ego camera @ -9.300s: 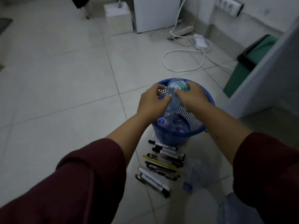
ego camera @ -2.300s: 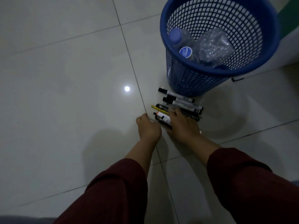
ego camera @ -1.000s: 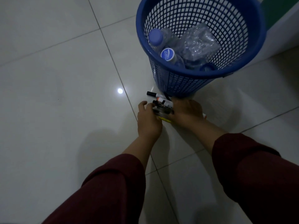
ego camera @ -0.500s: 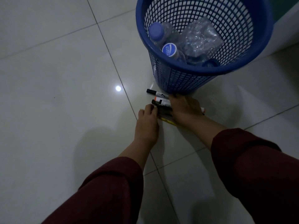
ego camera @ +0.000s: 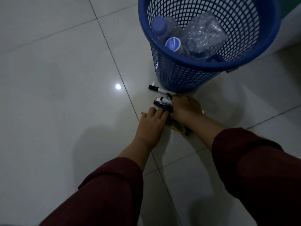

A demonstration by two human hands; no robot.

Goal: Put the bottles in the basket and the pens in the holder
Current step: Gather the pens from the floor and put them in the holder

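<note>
Beside the basket (ego camera: 187, 79), both hands now bunch the pens (ego camera: 163, 103) tighter.

A single head-worn camera looks steeply down and forward at a tiled floor (ego camera: 57, 66), from well above it. The blue basket (ego camera: 192, 75) sits at the upper right, its open mouth facing the lens and its far rim cut off by the top edge. Nearer the camera than the basket, both sleeved forearms (ego camera: 254, 160) enter from the bottom edge.

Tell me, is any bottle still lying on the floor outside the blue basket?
No, the bottles in view all sit inside the blue basket; only pens lie on the floor.
</note>
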